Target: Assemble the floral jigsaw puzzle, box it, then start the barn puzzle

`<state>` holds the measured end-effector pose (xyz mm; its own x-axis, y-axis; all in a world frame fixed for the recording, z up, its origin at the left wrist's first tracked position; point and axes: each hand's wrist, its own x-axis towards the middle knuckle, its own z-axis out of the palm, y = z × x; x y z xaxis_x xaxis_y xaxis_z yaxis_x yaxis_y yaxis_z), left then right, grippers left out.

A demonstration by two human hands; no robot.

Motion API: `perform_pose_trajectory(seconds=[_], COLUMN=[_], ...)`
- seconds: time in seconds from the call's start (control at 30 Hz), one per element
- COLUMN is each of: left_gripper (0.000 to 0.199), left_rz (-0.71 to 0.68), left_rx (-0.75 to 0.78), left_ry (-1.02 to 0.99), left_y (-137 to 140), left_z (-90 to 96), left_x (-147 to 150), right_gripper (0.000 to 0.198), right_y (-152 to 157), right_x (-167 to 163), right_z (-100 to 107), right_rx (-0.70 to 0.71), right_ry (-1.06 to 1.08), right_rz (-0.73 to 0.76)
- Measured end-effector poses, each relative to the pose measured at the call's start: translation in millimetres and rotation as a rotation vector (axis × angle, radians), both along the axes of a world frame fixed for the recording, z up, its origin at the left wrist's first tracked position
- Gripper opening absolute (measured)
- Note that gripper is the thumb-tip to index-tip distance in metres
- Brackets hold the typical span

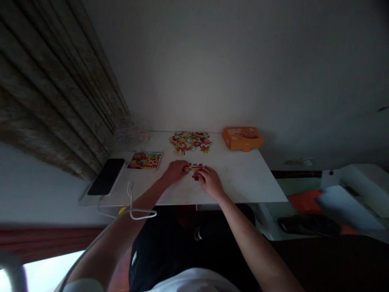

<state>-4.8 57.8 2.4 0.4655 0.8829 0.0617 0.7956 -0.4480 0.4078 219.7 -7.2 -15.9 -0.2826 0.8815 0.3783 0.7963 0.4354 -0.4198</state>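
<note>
A few joined jigsaw puzzle pieces (195, 166), red, blue and tan, lie on the white table between my two hands. My left hand (176, 170) has its fingers closed on the left end of these pieces. From the right, my right hand (211, 182) bends over them, its fingertips pinching a dark red piece at the lower edge. My fingers partly cover the pieces, so their exact outlines are hidden. Farther back lies a heap of loose puzzle pieces (191, 141) in many colours.
On the left of the white table (243, 174) are a picture card (145, 160) and a black-screened phone (106, 177) with a white cable (142, 211). An orange box (242, 138) stands at the back right. Crumpled clear plastic (130, 134) sits by the curtain.
</note>
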Motion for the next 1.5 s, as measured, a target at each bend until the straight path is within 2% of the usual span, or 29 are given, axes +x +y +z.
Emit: perform_pose_trajectory(seconds=[0.13, 0.27, 0.47, 0.63, 0.8, 1.07, 1.2, 1.37, 1.5], left_gripper=[0.022, 0.026, 0.023, 0.025, 0.040, 0.037, 0.028, 0.031, 0.044], left_rz=[0.022, 0.023, -0.035, 0.063, 0.174, 0.105, 0.032, -0.015, -0.216], left_rx=[-0.066, -0.073, -0.025, -0.061, -0.169, -0.108, -0.070, 0.104, 0.191], left_ry=[0.012, -0.006, -0.139, -0.101, -0.073, -0.096, -0.062, -0.095, -0.066], left_y=[9, 10, 0, 0, 10, 9, 9, -9, -32], left_z=[5.2, 6.1, -1.0, 0.1, 8.0, 7.7, 3.5, -1.1, -1.2], left_x=[3, 1, -3, 2, 9, 11, 10, 7, 2], right_gripper=[0.030, 0.031, 0.031, 0.032, 0.031, 0.031, 0.030, 0.031, 0.032], right_y=[0, -1, -1, -1, 0, -2, -3, -2, -2], right_x=[0, 0, 0, 0, 0, 0, -1, 0, 0], right_z=[0, 2, 3, 2, 1, 4, 7, 8, 5], right_rx=[-0.008, -0.012, -0.026, -0.036, -0.034, -0.031, -0.030, -0.028, -0.040], right_ry=[-0.001, -0.016, -0.009, 0.006, -0.012, -0.028, -0.015, -0.013, -0.009], right_rz=[0.006, 0.006, 0.004, 0.012, 0.006, 0.004, 0.002, 0.019, 0.014])
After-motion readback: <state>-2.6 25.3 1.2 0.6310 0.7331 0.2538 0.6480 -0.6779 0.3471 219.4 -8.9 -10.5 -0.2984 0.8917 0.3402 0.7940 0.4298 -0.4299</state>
